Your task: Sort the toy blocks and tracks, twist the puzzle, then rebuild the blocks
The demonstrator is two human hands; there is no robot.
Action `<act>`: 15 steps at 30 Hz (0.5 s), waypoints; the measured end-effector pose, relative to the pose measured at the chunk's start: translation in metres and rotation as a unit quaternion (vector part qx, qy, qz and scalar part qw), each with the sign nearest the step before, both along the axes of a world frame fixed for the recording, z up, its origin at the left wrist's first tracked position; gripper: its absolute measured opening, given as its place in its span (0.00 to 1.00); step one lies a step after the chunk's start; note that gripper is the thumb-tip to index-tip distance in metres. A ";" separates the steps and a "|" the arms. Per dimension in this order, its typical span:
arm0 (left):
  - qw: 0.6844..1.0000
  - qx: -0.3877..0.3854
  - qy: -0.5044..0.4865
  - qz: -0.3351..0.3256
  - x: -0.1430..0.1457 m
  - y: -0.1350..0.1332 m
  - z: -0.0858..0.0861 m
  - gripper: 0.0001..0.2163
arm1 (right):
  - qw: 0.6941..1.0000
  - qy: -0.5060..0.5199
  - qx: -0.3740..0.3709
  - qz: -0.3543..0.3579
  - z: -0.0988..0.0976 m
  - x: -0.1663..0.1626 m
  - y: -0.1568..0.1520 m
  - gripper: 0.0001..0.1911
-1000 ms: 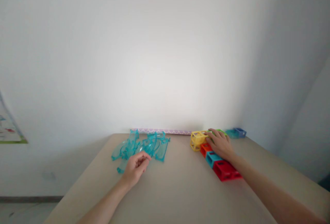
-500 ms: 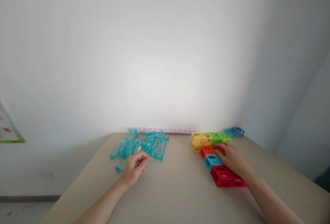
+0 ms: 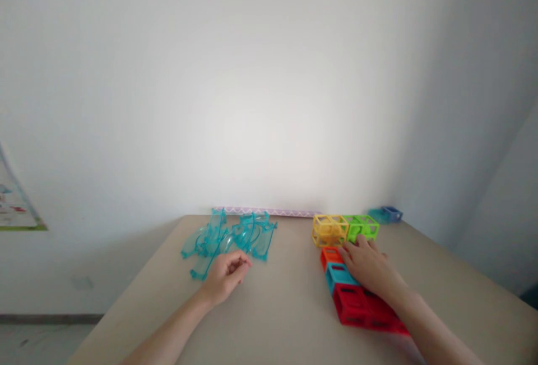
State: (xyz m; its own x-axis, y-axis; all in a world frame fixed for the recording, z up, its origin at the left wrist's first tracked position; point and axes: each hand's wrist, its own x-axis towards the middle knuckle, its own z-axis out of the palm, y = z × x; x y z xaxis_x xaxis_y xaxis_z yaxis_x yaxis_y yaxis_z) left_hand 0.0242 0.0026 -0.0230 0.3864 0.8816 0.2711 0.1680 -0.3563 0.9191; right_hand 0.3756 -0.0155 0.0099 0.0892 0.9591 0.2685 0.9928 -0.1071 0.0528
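My right hand (image 3: 372, 267) lies over a joined group of hollow, open-frame cube blocks, its fingers bent over the far end. Orange (image 3: 331, 255), blue (image 3: 341, 275) and red (image 3: 351, 302) cubes show to the left of the hand; the hand and forearm hide part of the group. Just beyond it stand a yellow frame cube (image 3: 330, 230) and a lime green one (image 3: 362, 226), side by side. My left hand (image 3: 227, 275) hovers or rests with curled fingers, nothing visible in them, in front of a loose pile of clear teal curved track pieces (image 3: 247, 236).
A lilac patterned strip (image 3: 269, 212) runs along the table's back edge by the wall. At the back right corner sit a dark blue block (image 3: 392, 214) and a teal piece (image 3: 377, 216). The table (image 3: 286, 309) meets a white wall (image 3: 252, 101). A poster (image 3: 19, 202) hangs at left.
My right hand has drawn the orange, blue and red cubes towards me and slightly left. They now sit apart from the yellow cube. My left hand has shifted slightly right and nearer.
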 end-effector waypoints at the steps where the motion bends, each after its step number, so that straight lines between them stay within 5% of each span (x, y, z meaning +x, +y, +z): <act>1: 1.000 -0.004 0.011 -0.018 0.002 -0.002 0.000 0.12 | 1.000 -0.001 0.011 -0.003 0.000 -0.014 -0.004 0.19; 4: 0.997 0.007 0.039 -0.072 0.005 -0.007 0.001 0.15 | 0.999 0.024 0.044 0.006 0.000 -0.056 -0.011 0.19; 8: 0.988 0.043 0.085 -0.122 0.004 -0.014 0.008 0.27 | 0.983 0.140 0.041 0.113 0.004 -0.090 -0.010 0.17; 12: 0.983 0.054 0.101 -0.141 0.001 -0.016 0.014 0.32 | 0.918 0.322 0.085 0.217 0.002 -0.092 -0.009 0.13; 15: 0.984 0.049 0.112 -0.132 0.000 -0.016 0.016 0.30 | 0.867 0.436 0.101 0.217 -0.009 -0.088 -0.008 0.13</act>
